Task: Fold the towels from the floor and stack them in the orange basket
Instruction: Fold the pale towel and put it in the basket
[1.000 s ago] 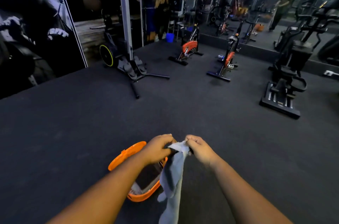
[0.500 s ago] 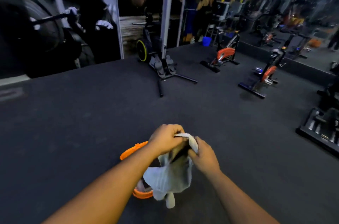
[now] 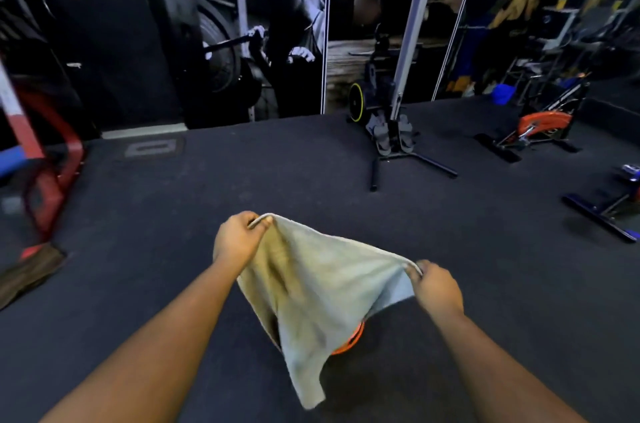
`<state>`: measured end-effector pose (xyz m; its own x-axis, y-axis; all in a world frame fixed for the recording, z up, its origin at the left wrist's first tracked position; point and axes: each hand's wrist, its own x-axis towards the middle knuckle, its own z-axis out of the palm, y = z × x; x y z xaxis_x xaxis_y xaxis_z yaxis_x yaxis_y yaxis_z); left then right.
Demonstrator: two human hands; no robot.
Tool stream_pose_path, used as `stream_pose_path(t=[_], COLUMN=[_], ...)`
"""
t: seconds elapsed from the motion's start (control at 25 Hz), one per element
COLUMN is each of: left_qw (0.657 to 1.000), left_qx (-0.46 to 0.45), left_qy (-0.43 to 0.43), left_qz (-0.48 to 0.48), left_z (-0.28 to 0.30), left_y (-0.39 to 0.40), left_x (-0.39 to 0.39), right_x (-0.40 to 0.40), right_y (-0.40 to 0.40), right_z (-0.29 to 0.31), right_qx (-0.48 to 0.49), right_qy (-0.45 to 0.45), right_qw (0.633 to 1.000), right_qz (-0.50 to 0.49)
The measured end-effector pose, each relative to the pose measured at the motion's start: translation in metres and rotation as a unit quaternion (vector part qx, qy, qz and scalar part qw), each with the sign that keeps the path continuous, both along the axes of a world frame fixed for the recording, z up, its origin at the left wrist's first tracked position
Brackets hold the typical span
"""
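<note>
Both grips grasp the pale towel (image 3: 322, 287) by its top corners, left hand (image 3: 239, 239) and right hand (image 3: 437, 288) spread apart, cloth hanging over the orange basket (image 3: 352, 339).

The floor (image 3: 311, 180) is a dark, matte gym surface spanning the whole view. Directly below the two-handed grip, the orange basket (image 3: 353, 339) rests on it; only a rim segment is visible. Beyond the grip and to its right stands a machine base with black stabiliser legs (image 3: 398, 148). Further right, two exercise bikes (image 3: 533, 135) rest on floor bars. Far left of the grip sits a red frame (image 3: 52, 180).
</note>
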<state>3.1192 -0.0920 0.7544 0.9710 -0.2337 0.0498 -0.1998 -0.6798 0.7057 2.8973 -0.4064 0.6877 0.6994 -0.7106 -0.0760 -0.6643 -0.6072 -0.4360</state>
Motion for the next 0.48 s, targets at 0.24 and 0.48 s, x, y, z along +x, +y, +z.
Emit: stream_pose_path(t=[0.24,0.48], left_qw=[0.995,0.957], left_qx=[0.009,-0.043], left_qy=[0.045,0.122], left_qz=[-0.094,-0.260], left_z=[-0.018,-0.015], left_y=[-0.025,-0.019], left_x=[-0.070,-0.089], right_x=[0.022,0.036], right_y=[0.059,0.108], right_z=[0.019,0.042], right_qx=[0.164,0.013], right_qy=[-0.187,-0.083], right_qw=[0.952,0.928], right_qz=[0.176,0.364])
